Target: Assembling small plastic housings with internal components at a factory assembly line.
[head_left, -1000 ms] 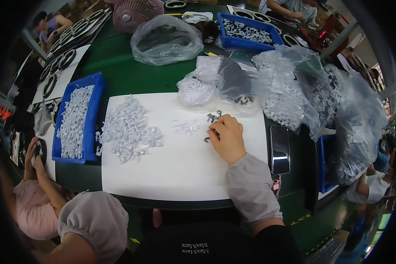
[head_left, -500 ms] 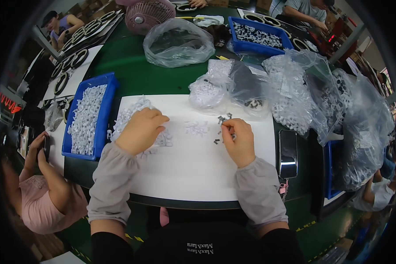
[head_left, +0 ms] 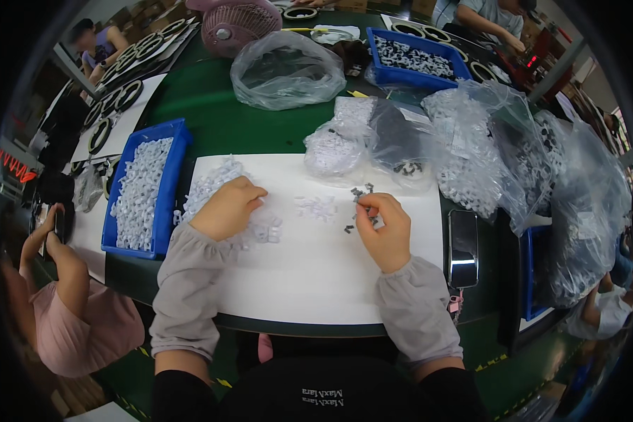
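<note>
My left hand [head_left: 226,211] is at the edge of a heap of small white plastic parts [head_left: 214,178] on a white sheet [head_left: 295,281]. Its fingers are drawn together, and what they hold, if anything, is hidden. Over a small group of dark grey clips [head_left: 359,190], my right hand [head_left: 388,233] has thumb and forefinger pinched; I cannot make out what is between them. More of these clips show beside its fingers. Between the two hands lies a patch of small, whitish translucent pieces [head_left: 316,207].
A blue bin [head_left: 167,190] of white parts stands left of the sheet. Clear bags of parts [head_left: 464,155] crowd the right back, near a phone [head_left: 463,250]. Farther back are an open plastic bag [head_left: 286,74], a pink fan [head_left: 235,28] and another blue bin [head_left: 418,81].
My left hand has shifted slightly, its fingers drawn closer together. My right hand stays over the dark clips, pinching. At the left, a co-worker's arms have moved a little.
</note>
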### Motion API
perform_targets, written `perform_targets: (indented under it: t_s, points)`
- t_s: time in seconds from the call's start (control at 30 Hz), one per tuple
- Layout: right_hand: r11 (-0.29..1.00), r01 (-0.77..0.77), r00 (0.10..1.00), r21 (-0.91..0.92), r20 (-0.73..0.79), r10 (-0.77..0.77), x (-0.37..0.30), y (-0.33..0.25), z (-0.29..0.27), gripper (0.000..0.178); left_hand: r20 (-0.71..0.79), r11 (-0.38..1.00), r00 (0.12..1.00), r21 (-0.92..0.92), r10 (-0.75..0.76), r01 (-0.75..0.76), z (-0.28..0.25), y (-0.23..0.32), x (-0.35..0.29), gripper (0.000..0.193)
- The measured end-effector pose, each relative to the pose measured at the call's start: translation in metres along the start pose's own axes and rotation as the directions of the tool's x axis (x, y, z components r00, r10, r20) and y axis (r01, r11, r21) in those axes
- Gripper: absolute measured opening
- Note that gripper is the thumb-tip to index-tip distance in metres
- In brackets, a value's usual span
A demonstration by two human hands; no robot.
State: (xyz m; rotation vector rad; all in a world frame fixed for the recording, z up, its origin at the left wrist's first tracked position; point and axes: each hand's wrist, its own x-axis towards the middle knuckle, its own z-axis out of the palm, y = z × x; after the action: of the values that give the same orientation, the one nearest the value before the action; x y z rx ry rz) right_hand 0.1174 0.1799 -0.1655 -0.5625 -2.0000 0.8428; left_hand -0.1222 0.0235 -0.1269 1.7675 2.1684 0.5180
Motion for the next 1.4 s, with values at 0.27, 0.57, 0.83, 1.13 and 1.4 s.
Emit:
perform_targets:
  t_s: [0.27,0.57,0.83,1.13,1.4]
  points:
    - [0.88,-0.252,0.966,0.403,0.154,0.206,-0.012,-0.008,0.002,0.014,-0.056,0.394,0.96,-0.917,-0.273,0.058,0.036,0.064,0.0,0.021]
    - [0.942,0.048,0.992,0.332,0.096,-0.085,-0.012,-0.02,0.005,0.019,0.134,-0.316,0.962,-0.947,-0.238,0.054,0.083,0.078,0.006,0.014]
    - [0.972,0.07,0.993,0.225,0.079,-0.089,-0.017,-0.02,0.014,0.02,0.133,-0.312,0.971,-0.948,-0.2,0.066,0.1,0.084,0.0,0.024]
    - [0.958,0.097,0.986,0.269,0.106,-0.129,-0.018,-0.017,0.012,0.026,0.098,-0.324,0.987,-0.945,-0.128,0.052,0.099,0.081,-0.002,0.02]
    - [0.945,0.27,0.93,0.187,0.205,-0.306,-0.013,-0.022,0.013,0.041,0.019,-0.345,0.982,-0.937,-0.186,-0.047,0.1,0.073,-0.003,0.019]
